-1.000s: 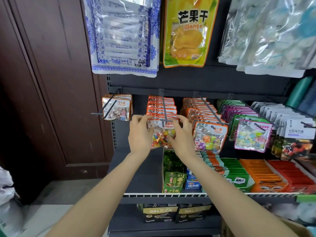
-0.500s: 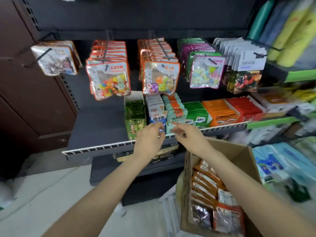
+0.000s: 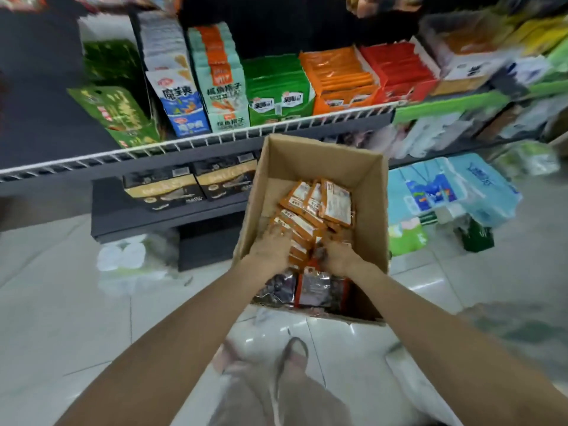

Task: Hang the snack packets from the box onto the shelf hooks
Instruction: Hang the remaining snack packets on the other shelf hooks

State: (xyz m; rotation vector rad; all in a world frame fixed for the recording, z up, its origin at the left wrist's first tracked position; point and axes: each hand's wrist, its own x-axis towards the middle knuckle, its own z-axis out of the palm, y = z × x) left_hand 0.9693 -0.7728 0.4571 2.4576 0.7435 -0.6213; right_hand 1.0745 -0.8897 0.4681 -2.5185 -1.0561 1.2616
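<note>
Reaching down into the cardboard box [image 3: 373, 210] on the tiled floor [image 3: 76, 302], both hands sit among the orange-edged snack packets [image 3: 310, 210] heaped inside it. The left hand [image 3: 270, 249] lies on the pile with fingers spread and fairly straight, pressing on the packets. The right hand [image 3: 336, 255] has its fingers curled down into the packets; blur hides whether it grips one. Beyond the box, the wire-fronted shelf [image 3: 196, 139] carries upright snack bags.
</note>
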